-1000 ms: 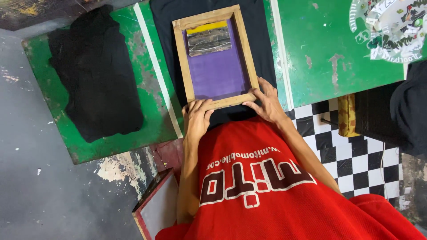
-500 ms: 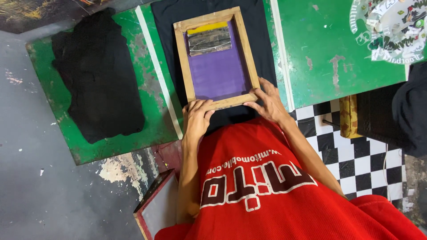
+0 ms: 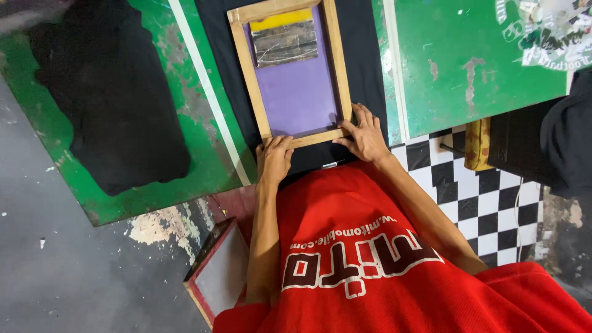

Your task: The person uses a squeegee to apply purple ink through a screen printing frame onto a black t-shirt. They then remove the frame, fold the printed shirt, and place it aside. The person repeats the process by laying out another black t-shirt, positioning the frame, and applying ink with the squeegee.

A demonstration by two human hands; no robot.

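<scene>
The wooden-framed printing screen (image 3: 290,71), with its purple mesh, lies flat on a black cloth (image 3: 364,61) spread over a worn green table (image 3: 468,68), near the table's front edge and just ahead of the person's chest. Largest of what lies around it is that green table, its paint scuffed and crossed by white lines, with a second green board (image 3: 209,154) to the left carrying a dark heap of black garment (image 3: 117,98). Below the tables shows a grey concrete floor (image 3: 74,271) on the left and a black-and-white chequered floor (image 3: 493,203) on the right. The person's red shirt (image 3: 382,271) fills the lower part of the view. A smaller framed screen (image 3: 219,274) with a reddish edge leans by the person's left side near the floor. Inside the wooden frame, at its far end, a grey squeegee block (image 3: 285,43) rests on the mesh beside a band of yellow. The right hand (image 3: 365,135) lies with fingers spread on the frame's near right corner, pressing on the wood. The left hand (image 3: 274,159) rests flat on the frame's near edge toward its left corner, fingers together and loosely curled over the rail, gripping nothing else.
</scene>
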